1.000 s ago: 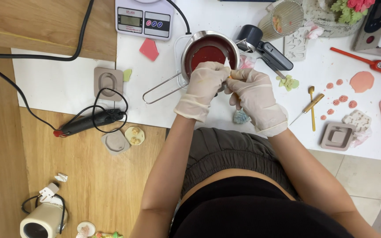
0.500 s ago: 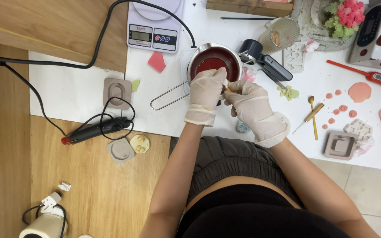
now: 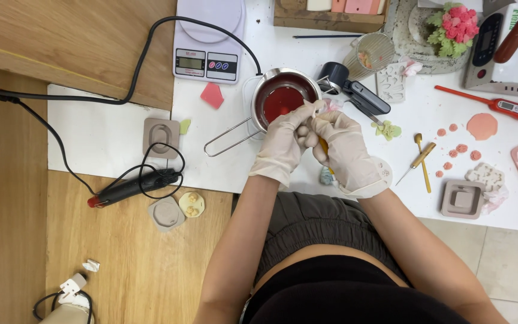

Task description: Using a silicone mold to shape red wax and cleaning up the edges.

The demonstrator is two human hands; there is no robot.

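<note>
Gloved left hand point(image 3: 286, 139) and right hand point(image 3: 344, 148) pinched together on something hidden, beside red-filled metal pot point(image 3: 283, 96), kitchen scale point(image 3: 207, 37) behind

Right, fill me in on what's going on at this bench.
A person in pale gloves works over a white table. The left hand and right hand meet beside a small metal pot of red liquid, pinching something small between the fingers; what it is can't be told. A kitchen scale sits behind the pot, a red thermometer to the right.
</note>
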